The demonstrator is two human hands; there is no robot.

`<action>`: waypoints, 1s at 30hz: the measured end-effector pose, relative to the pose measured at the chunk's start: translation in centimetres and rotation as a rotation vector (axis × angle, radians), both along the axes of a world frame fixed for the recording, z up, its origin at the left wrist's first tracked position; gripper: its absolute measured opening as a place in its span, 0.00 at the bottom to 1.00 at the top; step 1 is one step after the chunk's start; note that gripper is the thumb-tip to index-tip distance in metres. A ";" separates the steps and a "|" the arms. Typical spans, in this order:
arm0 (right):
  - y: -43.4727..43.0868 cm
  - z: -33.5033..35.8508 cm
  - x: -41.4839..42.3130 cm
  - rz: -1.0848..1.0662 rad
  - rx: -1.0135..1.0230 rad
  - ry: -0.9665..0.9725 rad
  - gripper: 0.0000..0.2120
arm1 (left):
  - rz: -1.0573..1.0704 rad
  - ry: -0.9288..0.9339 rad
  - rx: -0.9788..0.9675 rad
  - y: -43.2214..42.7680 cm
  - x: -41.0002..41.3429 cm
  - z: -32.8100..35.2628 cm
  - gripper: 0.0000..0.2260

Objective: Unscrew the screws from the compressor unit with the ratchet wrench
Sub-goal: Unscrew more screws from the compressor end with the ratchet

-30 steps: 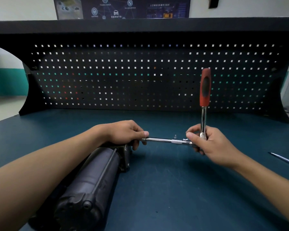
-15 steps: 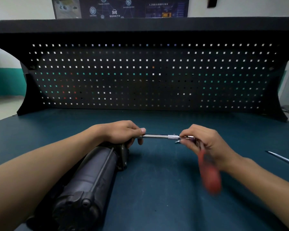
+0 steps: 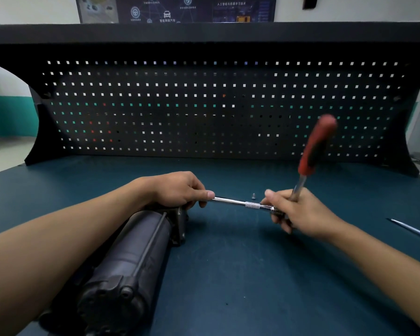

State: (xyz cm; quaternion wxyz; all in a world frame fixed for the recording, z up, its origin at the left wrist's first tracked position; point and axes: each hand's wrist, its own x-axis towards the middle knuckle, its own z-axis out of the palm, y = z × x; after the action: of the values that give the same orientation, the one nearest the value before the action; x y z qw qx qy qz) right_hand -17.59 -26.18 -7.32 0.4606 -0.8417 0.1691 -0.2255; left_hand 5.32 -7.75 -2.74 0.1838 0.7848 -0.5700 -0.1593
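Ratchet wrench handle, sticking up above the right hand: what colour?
The ratchet wrench handle is red with a dark strip; head view.

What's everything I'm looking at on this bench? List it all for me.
compressor unit: one, black, lying on bench, lower left
ratchet wrench: one, red handle, silver shank, upright at right, blurred
extension bar: one, silver, spanning between the hands
screw: one, grey, on bench behind the bar
thin rod: one, silver, bench's right edge
bench: one, dark teal, under everything
pegboard: one, black, behind the bench
poster: one, dark, wall at top
left hand: one, pinches the bar's compressor end
right hand: one, grips the wrench's head
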 end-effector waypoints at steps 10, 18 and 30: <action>0.1 1.0 0.2 -0.072 0.716 0.179 0.26 | -0.006 0.015 0.002 0.1 -0.4 -0.1 0.19; -1.0 1.5 -0.4 0.001 0.872 0.163 0.20 | -0.036 -0.007 -0.001 -0.2 -1.8 -0.5 0.18; -0.9 0.9 -1.0 -0.079 -0.143 -0.253 0.13 | -0.012 0.184 -0.070 0.3 -2.8 0.2 0.32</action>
State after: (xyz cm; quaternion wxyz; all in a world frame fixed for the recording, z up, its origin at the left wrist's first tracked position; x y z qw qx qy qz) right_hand -18.60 -27.06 -6.42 0.4078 -0.8298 0.1262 -0.3594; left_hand 2.53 -7.44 -2.53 0.2614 0.7565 -0.5608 -0.2118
